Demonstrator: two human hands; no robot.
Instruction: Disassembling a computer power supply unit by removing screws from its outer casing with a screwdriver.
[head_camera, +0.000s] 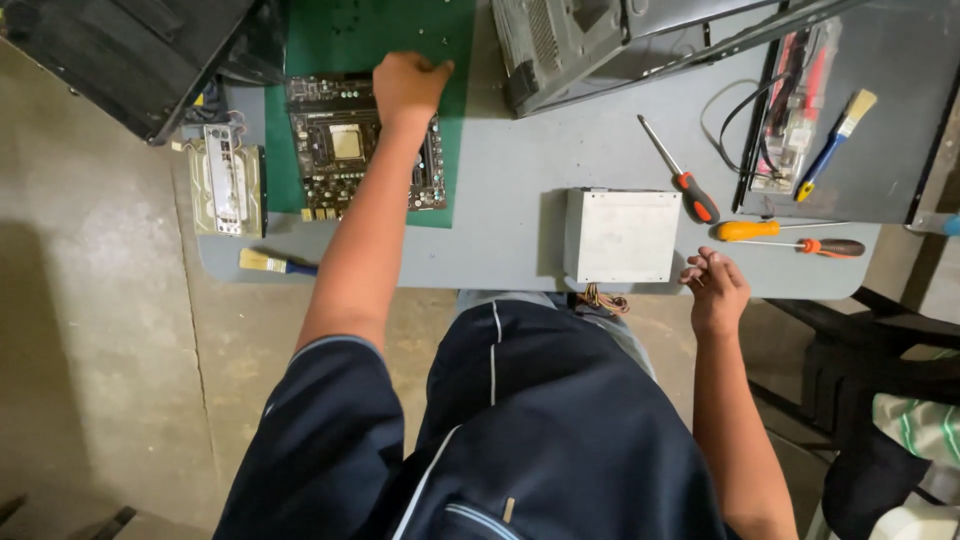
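My left hand (408, 84) reaches far forward and rests on the top right edge of a dark motherboard (335, 150), which lies on a green mat (330, 35). What its fingers hold cannot be made out. My right hand (715, 285) hovers at the table's near edge, fingers loosely curled and holding nothing. It is just right of a grey metal power supply box (620, 235), with coloured wires (600, 298) hanging below it.
Two screwdrivers with orange handles (745, 230) (830, 246) and one with a red and black handle (690, 192) lie right of the box. A brush (275, 263) and a metal bracket (228, 185) are at left. Two computer cases (590, 40) (130, 50) stand at the back.
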